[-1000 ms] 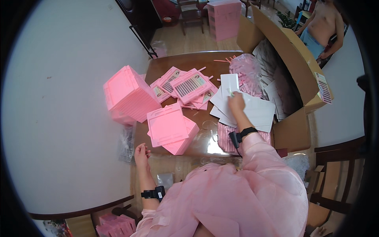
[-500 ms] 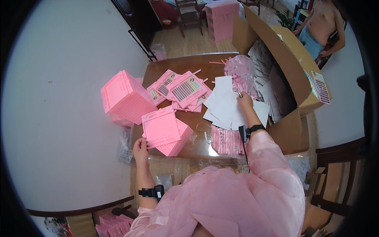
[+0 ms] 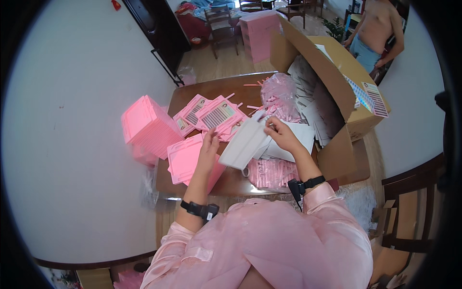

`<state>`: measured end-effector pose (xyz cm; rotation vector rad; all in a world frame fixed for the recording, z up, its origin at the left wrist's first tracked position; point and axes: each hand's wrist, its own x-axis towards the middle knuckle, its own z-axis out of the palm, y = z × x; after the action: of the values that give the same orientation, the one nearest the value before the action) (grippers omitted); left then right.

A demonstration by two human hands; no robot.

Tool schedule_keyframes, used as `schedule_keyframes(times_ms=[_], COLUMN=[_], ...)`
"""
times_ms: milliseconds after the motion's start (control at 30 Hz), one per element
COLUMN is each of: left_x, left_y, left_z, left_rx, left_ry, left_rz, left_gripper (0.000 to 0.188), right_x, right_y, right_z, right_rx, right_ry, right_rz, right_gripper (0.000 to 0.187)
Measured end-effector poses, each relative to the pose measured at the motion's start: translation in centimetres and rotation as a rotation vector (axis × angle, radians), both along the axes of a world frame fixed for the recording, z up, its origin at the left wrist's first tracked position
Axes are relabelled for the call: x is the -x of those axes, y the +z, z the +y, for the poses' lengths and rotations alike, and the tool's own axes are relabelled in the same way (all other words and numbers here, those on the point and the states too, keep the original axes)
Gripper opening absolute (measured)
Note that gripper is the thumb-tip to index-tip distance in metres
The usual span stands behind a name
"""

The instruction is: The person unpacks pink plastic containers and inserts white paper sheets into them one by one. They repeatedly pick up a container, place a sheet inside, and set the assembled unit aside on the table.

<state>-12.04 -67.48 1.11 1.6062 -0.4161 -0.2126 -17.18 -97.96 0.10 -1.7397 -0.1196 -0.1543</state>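
Observation:
A white card (image 3: 242,143) is raised off the table, tilted, its upper edge pinched by my right hand (image 3: 283,135). More white cards (image 3: 292,138) lie in a loose pile under and behind that hand. My left hand (image 3: 208,147) is open, fingers stretched out, above the right side of a stack of pink flat trays (image 3: 184,159) and close to the raised card's left side. Beyond it lie several pink trays with rows of dark lashes (image 3: 219,113), spread loosely over one another.
A taller stack of pink trays (image 3: 147,125) stands at the table's left edge. Clear bags of pink sticks lie at the back (image 3: 279,94) and front (image 3: 273,174). An open cardboard box (image 3: 332,82) with white cards takes up the right. Another person (image 3: 378,36) stands behind it.
My right hand has lifted a white card from the pile and moved left with it. My left hand has left the near corner of the pink stack and moved up and right.

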Motion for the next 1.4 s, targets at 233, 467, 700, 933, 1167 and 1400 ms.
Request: schedule_keyframes(times_ms=[233, 467, 700, 933, 1167, 1400], left_x=[1.9, 3.6, 3.0, 4.1, 3.8, -1.2], left_y=[3.6, 3.5, 0.9, 1.4, 0.2, 0.6], left_z=[-4.3, -3.8, -2.0, -0.1, 2.7, 10.3], left_rx=[0.550, 0.522, 0.725, 0.807, 0.656, 0.706], left_ry=[-0.746, -0.689, -0.582, -0.562, -0.258, -0.029], left_rz=[0.675, 0.542, 0.593, 0.647, 0.588, 0.391], left_gripper=[0.116, 0.136, 0.114, 0.107, 0.111, 0.110], right_x=[1.6, 2.8, 5.0, 4.3, 5.3, 10.0], right_y=[4.3, 3.5, 3.3, 3.3, 2.8, -0.2], right_z=[1.9, 4.7, 7.0, 9.7, 12.4, 10.8], right_rx=[-0.127, 0.209, 0.438, 0.446, 0.387, 1.095], right_ry=[0.340, -0.174, -0.314, -0.346, -0.087, 0.685], right_rz=[0.054, -0.051, -0.105, -0.069, -0.178, 0.476], right_gripper=[0.008, 0.021, 0.021, 0.020, 0.011, 0.021])
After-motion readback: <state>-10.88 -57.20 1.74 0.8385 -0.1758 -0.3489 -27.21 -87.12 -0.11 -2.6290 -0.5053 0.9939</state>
